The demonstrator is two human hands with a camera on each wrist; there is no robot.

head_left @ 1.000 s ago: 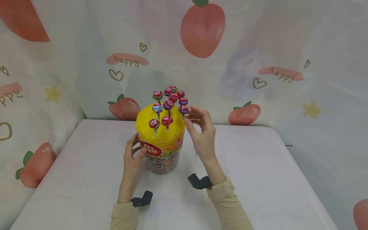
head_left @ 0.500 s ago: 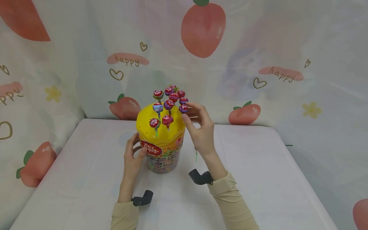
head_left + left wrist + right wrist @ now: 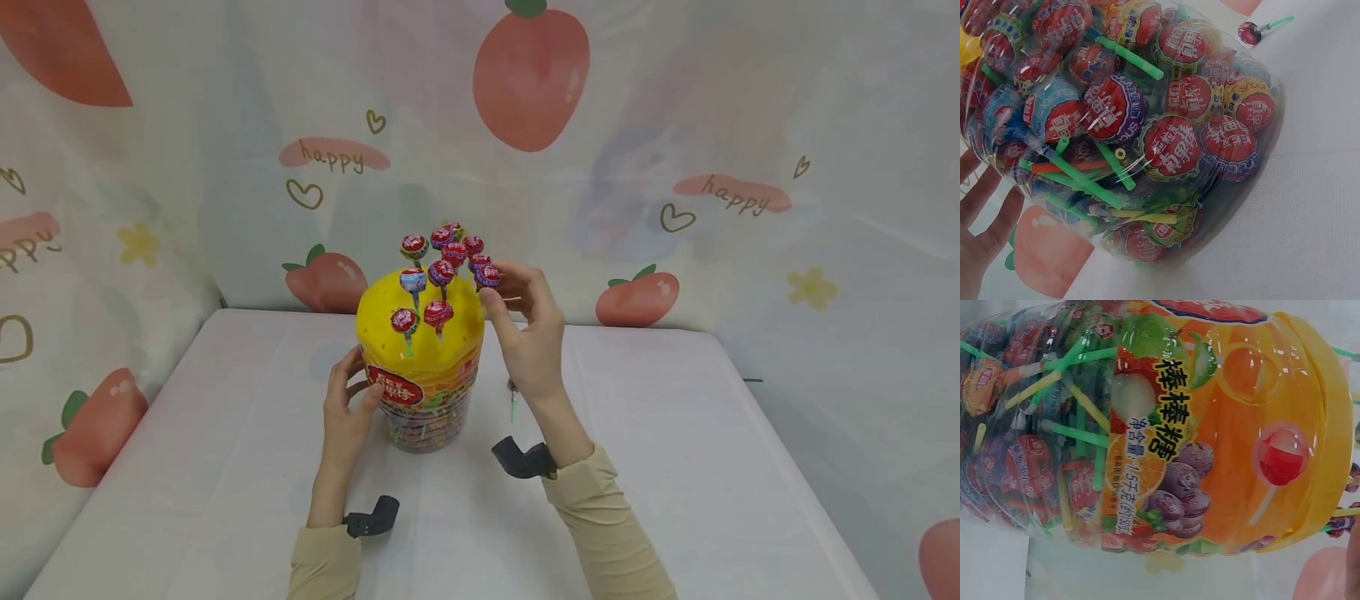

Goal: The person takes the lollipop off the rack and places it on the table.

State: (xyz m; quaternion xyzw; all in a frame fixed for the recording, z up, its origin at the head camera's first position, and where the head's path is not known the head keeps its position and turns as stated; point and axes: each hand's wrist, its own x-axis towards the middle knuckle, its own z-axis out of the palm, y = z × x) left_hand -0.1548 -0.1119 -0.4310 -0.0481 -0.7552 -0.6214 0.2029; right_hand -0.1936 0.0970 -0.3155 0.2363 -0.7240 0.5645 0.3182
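Note:
A clear candy jar with a yellow lid stands on the table, packed with wrapped lollipops. Several lollipops stick up out of holes in the lid, among them a blue-wrapped one. My left hand holds the jar's left side, fingers and thumb spread round it. At the lid's right edge, my right hand pinches a red and purple lollipop; its stick is mostly hidden. In the right wrist view the jar's fruit-printed label fills the middle, and only a sliver of that hand shows.
One loose lollipop with a green stick lies on the white tablecloth, right of the jar. Behind the table hangs a curtain printed with fruit and hearts. Black camera mounts sit on both wrists.
My right hand has come in to the lid's right edge and taken hold of the purple lollipop, which has shifted slightly up and right. The left hand stays on the jar.

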